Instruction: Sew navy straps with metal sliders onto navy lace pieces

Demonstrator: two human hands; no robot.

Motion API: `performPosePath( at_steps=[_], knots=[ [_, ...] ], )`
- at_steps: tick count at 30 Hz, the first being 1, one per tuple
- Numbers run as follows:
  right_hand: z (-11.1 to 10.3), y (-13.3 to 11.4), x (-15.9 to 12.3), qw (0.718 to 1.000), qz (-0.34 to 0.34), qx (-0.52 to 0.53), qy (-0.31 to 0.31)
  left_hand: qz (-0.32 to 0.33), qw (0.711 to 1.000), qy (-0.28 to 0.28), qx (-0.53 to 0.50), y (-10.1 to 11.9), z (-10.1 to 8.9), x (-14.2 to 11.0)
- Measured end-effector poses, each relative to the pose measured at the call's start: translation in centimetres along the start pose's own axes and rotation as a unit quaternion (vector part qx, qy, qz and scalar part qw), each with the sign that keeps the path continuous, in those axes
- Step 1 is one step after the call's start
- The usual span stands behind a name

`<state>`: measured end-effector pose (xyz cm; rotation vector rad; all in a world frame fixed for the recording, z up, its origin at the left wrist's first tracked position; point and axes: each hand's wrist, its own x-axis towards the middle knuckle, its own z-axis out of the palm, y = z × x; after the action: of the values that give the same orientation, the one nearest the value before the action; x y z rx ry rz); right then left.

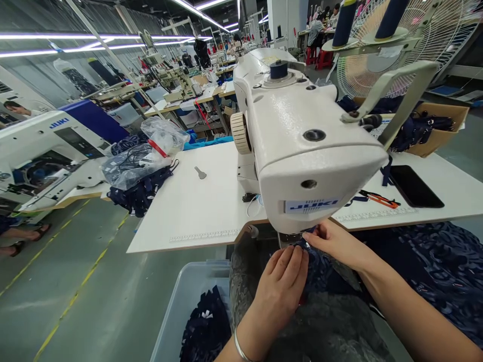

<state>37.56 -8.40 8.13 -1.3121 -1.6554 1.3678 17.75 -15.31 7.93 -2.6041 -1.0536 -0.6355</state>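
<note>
A white sewing machine (313, 141) stands before me, its head rising above both hands. Dark navy patterned fabric (320, 271) hangs from just below the needle area down over my lap. With fingers bent and pressed together, my left hand (285, 276) grips the fabric's upper edge. My right hand (334, 241) pinches the same cloth close to the presser foot, thumb and forefinger meeting at its edge. The needle itself is hidden behind the machine head and my fingers.
A plastic bin (188, 281) with navy pieces sits at lower left. On the white table (204, 201) lie orange-handled snips (381, 200), a black phone (417, 186) and a small grey metal piece (200, 173). Plastic bags (139, 156) rest at left; a cardboard box (437, 130) stands right, near a fan (396, 50).
</note>
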Motion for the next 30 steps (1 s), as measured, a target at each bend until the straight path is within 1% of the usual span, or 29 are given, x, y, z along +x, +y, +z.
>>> performPosePath(
  at_steps=[4,6,11,15,20,25,30],
  knots=[
    [-0.2,0.4,0.4,1.000,-0.006,0.002,0.013,-0.025,0.998,-0.061,-0.003,0.4,-0.2,0.5],
    [-0.4,0.6,0.9,1.000,-0.011,-0.002,0.026,-0.036,0.997,-0.071,0.001,0.8,-0.4,1.0],
    [-0.7,0.3,2.5,0.994,-0.058,-0.063,0.072,-0.067,0.996,-0.045,0.045,2.2,-0.5,2.2],
    [-0.5,-0.3,3.3,0.988,-0.106,-0.097,0.053,-0.085,0.992,-0.035,0.082,3.0,-0.1,2.4],
    [-0.3,-0.5,3.8,0.983,-0.154,-0.089,0.049,-0.118,0.987,-0.039,0.102,3.3,0.8,2.5],
    [-0.3,-0.3,4.7,0.976,-0.173,-0.121,0.047,-0.127,0.986,-0.042,0.096,3.1,1.1,2.7],
    [-0.3,-0.6,5.8,0.973,-0.152,-0.164,0.048,-0.138,0.985,-0.034,0.096,3.0,1.3,2.9]
  ],
)
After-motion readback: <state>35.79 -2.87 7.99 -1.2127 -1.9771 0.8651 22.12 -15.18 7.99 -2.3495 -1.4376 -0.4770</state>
